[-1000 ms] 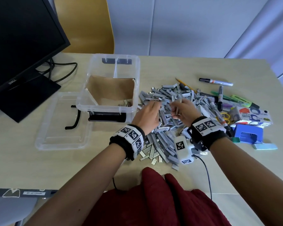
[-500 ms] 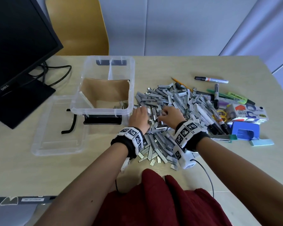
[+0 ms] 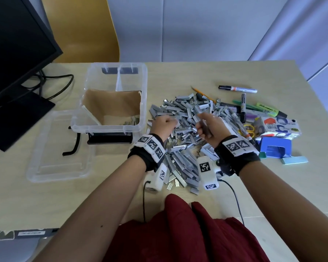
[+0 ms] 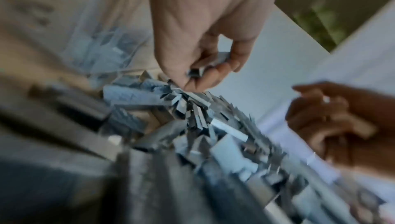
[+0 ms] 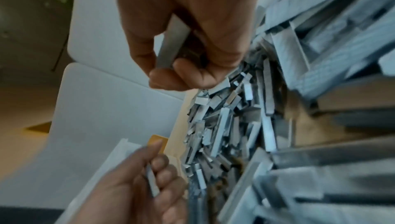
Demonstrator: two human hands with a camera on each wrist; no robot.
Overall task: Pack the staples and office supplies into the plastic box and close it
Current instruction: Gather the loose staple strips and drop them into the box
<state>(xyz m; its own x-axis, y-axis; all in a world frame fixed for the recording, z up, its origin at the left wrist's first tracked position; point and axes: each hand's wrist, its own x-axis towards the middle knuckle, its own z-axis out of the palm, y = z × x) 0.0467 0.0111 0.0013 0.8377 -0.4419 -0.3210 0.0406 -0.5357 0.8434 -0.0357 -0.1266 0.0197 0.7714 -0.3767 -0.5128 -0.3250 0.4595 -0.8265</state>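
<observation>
1. The left hand [image 3: 162,125] is curled around a few strips of staples [image 4: 210,65], which are pinched between thumb and fingertips just above the near-left edge of the heap.
2. The right hand [image 3: 209,127] is closed on its own bundle of staple strips [image 5: 173,46]; one long grey strip is seen running up through the fist (the wrist views are blurred, so the number of strips cannot be told).
3. Both hands are held above the pile of staples [image 3: 186,148], which is spread over the middle of the table [image 3: 197,72] and reaches from near the person out to the pens.
4. The plastic box [image 3: 143,95] is placed just left of the pile, open, with brown cardboard [image 3: 112,104] lining it; a few staples [image 3: 130,122] are already seen at its near-right corner.
5. The clear lid [image 3: 51,163] is laid flat on the table at the near-left of the box, partly under it.
6. To the right of the pile, markers [image 3: 238,88], a green highlighter [image 3: 269,109], a pencil [image 3: 201,93], yellow-handled scissors [image 3: 249,129], a printed carton [image 3: 280,127] and a blue hole punch [image 3: 275,147] are gathered.
7. A black monitor [image 3: 17,59] is stood at the far left, and a yellow chair [image 3: 80,29] is seen beyond the table.
</observation>
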